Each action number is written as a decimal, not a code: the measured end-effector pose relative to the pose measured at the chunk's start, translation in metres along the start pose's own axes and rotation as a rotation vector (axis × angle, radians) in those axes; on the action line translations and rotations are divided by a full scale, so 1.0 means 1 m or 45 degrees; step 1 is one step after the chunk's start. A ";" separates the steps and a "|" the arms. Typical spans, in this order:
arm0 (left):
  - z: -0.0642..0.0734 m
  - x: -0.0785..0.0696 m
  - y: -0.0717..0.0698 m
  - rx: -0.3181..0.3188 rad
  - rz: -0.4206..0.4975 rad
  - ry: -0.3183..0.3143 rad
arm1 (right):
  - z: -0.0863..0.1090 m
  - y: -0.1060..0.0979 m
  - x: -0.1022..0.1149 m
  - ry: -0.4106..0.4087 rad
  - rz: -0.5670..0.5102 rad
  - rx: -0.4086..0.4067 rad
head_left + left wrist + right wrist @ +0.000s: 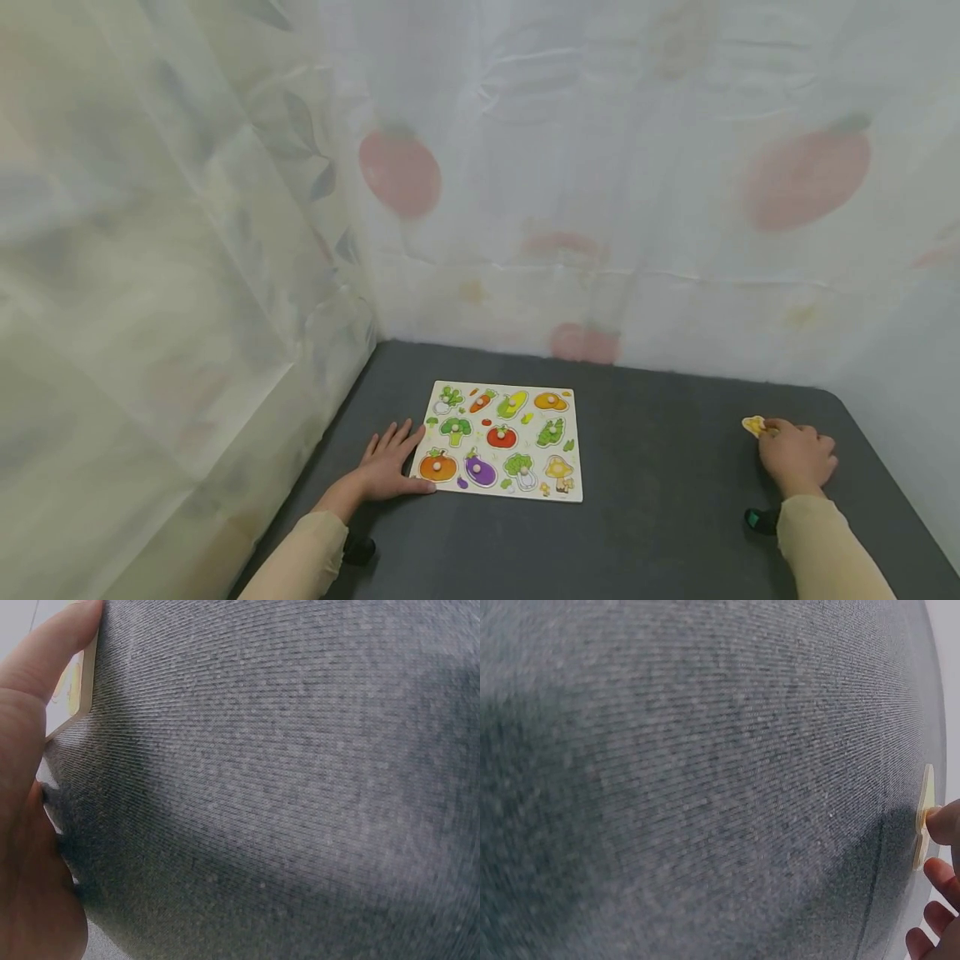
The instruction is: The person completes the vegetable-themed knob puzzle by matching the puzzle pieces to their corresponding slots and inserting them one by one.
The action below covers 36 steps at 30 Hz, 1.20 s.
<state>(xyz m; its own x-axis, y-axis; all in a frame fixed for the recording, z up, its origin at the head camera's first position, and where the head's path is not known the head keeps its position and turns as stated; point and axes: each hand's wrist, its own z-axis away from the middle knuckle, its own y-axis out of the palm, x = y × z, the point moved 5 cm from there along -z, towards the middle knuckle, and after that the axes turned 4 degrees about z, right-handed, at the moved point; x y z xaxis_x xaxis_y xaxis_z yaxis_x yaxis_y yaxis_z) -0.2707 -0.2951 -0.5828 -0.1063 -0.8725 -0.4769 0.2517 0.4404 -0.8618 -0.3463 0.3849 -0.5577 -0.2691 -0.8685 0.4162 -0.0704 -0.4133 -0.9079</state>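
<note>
A wooden vegetable peg puzzle board (480,442) lies flat on the dark table, its pictures including a tomato (502,437), a purple eggplant (480,471) and a yellow mushroom (558,471). My left hand (386,467) spreads its fingers at the board's left edge, with the thumb (45,656) over the near left corner. Far to the right, my right hand (797,454) pinches a small yellow-and-white puzzle piece (753,425) between thumb and fingers. In the right wrist view this piece (927,787) appears edge-on at the far right, partly hidden by the fingertips.
Grey fabric covers the table (660,467). A pale printed curtain (600,208) hangs along the back, with another sheet (150,333) on the left side. Dark wrist straps (761,521) show below both hands.
</note>
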 end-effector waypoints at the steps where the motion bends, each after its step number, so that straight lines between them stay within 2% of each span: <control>1: 0.000 0.001 0.001 -0.004 0.003 -0.003 | 0.000 0.000 0.001 -0.007 0.001 -0.007; 10: -0.001 0.001 0.001 0.008 0.012 0.002 | 0.003 0.006 0.004 -0.101 0.026 -0.103; 17: -0.001 0.003 0.003 -0.022 0.020 0.002 | 0.004 0.011 0.005 -0.159 0.035 -0.157; 36: -0.001 0.004 0.002 -0.024 0.034 0.004 | 0.008 0.012 0.006 -0.232 0.033 -0.187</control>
<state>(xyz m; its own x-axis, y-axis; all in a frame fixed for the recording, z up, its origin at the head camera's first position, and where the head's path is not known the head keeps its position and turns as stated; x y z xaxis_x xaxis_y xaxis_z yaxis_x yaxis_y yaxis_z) -0.2713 -0.2970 -0.5867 -0.1027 -0.8598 -0.5002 0.2360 0.4674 -0.8520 -0.3412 0.3730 -0.5662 -0.0955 -0.9188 0.3829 -0.2087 -0.3577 -0.9102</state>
